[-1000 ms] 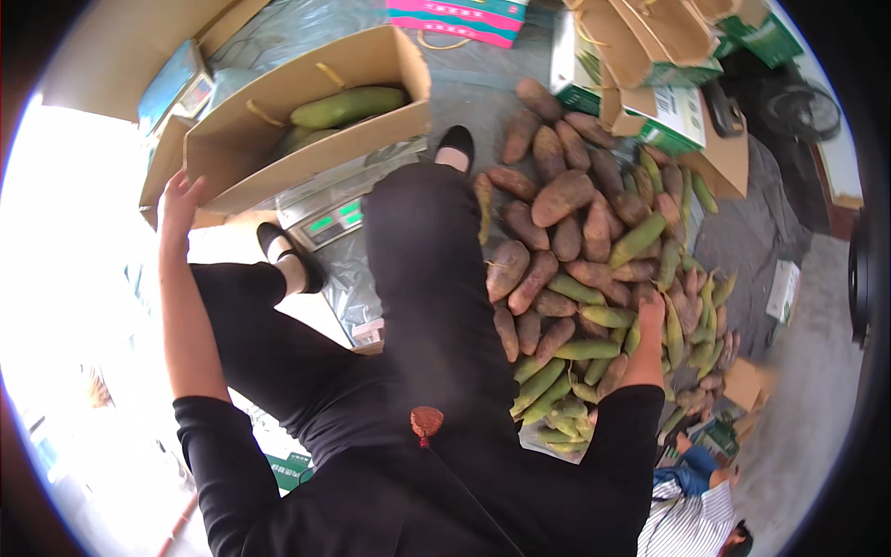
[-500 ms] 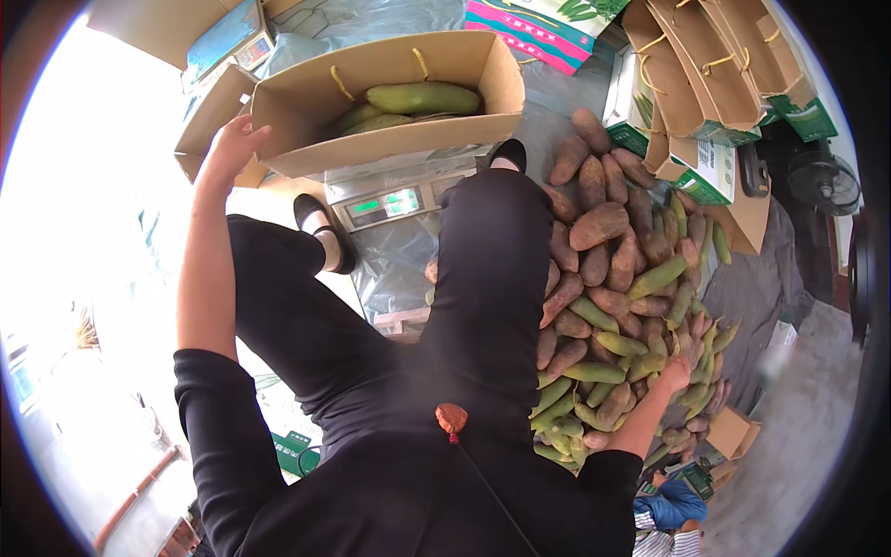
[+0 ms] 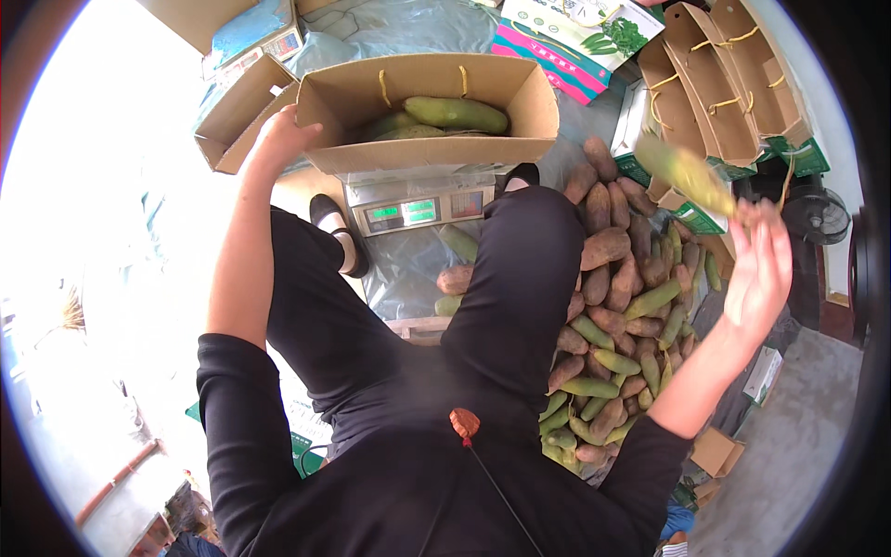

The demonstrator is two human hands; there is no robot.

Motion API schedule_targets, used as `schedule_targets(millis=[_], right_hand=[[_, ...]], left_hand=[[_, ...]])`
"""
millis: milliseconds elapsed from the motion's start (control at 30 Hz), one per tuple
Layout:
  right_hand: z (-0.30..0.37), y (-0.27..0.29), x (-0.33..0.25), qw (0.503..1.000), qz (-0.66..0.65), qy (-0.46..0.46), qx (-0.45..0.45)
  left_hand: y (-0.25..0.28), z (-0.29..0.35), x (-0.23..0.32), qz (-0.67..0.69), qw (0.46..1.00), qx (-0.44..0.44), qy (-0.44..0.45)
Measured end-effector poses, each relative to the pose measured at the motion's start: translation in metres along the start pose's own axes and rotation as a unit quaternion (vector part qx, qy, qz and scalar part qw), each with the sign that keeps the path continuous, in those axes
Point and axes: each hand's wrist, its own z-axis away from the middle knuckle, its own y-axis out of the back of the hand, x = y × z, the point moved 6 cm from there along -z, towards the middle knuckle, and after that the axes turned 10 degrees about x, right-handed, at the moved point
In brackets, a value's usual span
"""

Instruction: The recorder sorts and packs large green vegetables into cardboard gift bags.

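Observation:
My left hand (image 3: 288, 137) grips the left end of an open cardboard box (image 3: 432, 156) with yellow cord handles. In the box lie several long green cucumber-like fruits (image 3: 457, 113). It rests on a digital scale (image 3: 401, 213) with a lit green display. Off to the right, my right hand (image 3: 763, 265) is raised with its fingers closed on the end of another long yellow-green cucumber-like fruit (image 3: 685, 174), blurred by motion. Beneath that hand spreads a heap of brown and green fruits of the same shape (image 3: 608, 246).
Open cardboard boxes (image 3: 733, 84) stand at the far right beside a black fan (image 3: 817, 215). A pink, white and green carton (image 3: 548, 60) lies beyond the scale. Another open box (image 3: 243, 116) sits at the left. A few fruits (image 3: 455, 279) lie between my legs.
My right hand has come up from the heap, moving away from my body with a long fruit in it. The left hand stays on the box; the whole view has shifted slightly.

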Motion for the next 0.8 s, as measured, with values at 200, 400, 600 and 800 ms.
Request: schedule_targets(millis=[200, 400, 600, 800], right_hand=[[-0.021, -0.2, 0.029, 0.969, -0.173, -0.105, -0.143], [0.037, -0.324, 0.164, 0.937, -0.107, -0.292, -0.163], [0.014, -0.3, 0.2, 0.952, 0.206, -0.037, -0.222], [-0.057, -0.235, 0.195, 0.972, 0.221, -0.043, -0.062]], left_hand=[[0.011, 0.006, -0.002, 0.012, 1.0, 0.004, 0.006], [0.014, 0.01, 0.005, 0.023, 1.0, 0.004, -0.004], [0.028, 0.016, 0.006, 0.055, 0.998, 0.011, -0.014], [0.029, 0.013, -0.001, 0.048, 0.999, -0.001, 0.017]])
